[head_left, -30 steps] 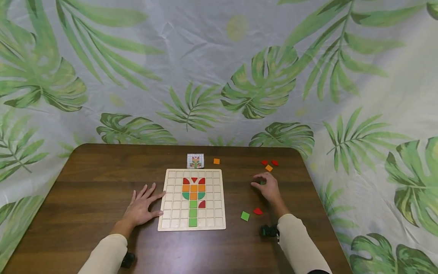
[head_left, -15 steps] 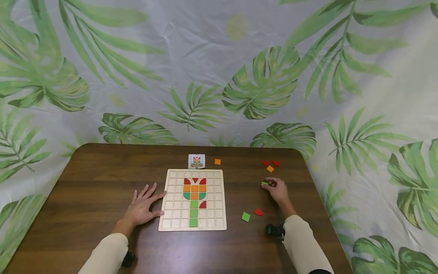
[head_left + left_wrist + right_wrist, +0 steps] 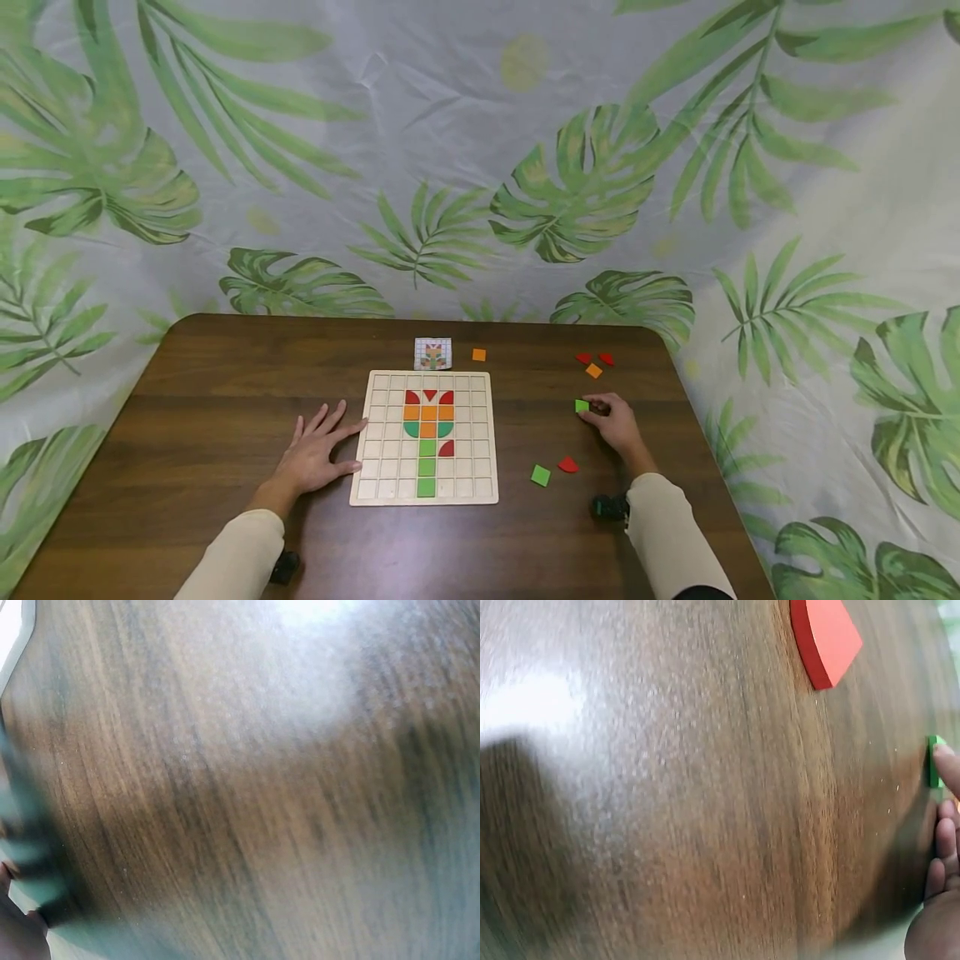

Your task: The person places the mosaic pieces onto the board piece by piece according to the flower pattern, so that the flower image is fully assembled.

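The right hand (image 3: pixel 615 422) is pinching a green square tile (image 3: pixel 582 406). The left hand (image 3: pixel 309 458), spread wide, is touching the wooden grid board (image 3: pixel 406 467).

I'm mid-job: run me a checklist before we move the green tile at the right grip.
1. Right grip on the green tile: ok, thumb and finger pinch it.
2. Tile lifted off the table: cannot tell.
3. Left grip at the board: ok, touching its left edge.
4. Pattern card uncovered: ok, beyond the board.
5. Fine print on the card legible: cannot tell, too small.
6. All pieces on the board: not ok, an orange square lies beside the card.
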